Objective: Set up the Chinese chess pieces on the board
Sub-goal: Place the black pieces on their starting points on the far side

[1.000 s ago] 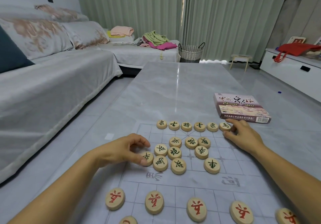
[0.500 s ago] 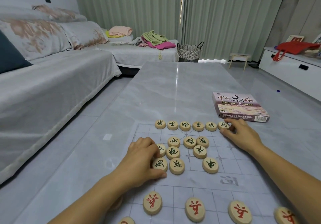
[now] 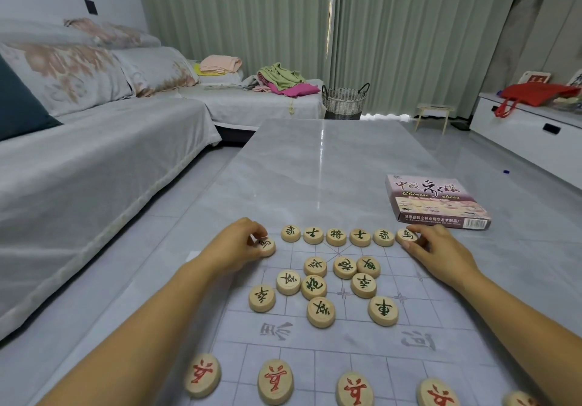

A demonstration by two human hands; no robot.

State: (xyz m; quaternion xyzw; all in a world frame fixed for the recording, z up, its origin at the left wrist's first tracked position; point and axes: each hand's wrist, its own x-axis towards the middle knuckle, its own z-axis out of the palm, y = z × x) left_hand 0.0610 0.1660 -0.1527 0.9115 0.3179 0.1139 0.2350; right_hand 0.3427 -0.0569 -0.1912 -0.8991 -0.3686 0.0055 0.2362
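Note:
A thin translucent chess board (image 3: 352, 336) lies on the grey table. Wooden discs with green characters form a far row (image 3: 336, 236). My left hand (image 3: 239, 243) pinches a green-marked piece (image 3: 267, 246) at the left end of that row, just touching the board. My right hand (image 3: 437, 253) rests its fingertips on the green horse piece (image 3: 406, 235) at the row's right end. Several loose green pieces (image 3: 315, 286) cluster mid-board, a chariot piece (image 3: 383, 310) among them. Red-marked pieces (image 3: 275, 381) line the near rank.
The chess box (image 3: 436, 201) lies on the table right of the far row. A covered sofa (image 3: 94, 160) runs along the left. A woven basket (image 3: 345, 100) and a white cabinet (image 3: 529, 135) stand beyond the table.
My left hand picked a green piece from the cluster and carried it up to the left end of the far row. My right hand has stayed on the horse piece.

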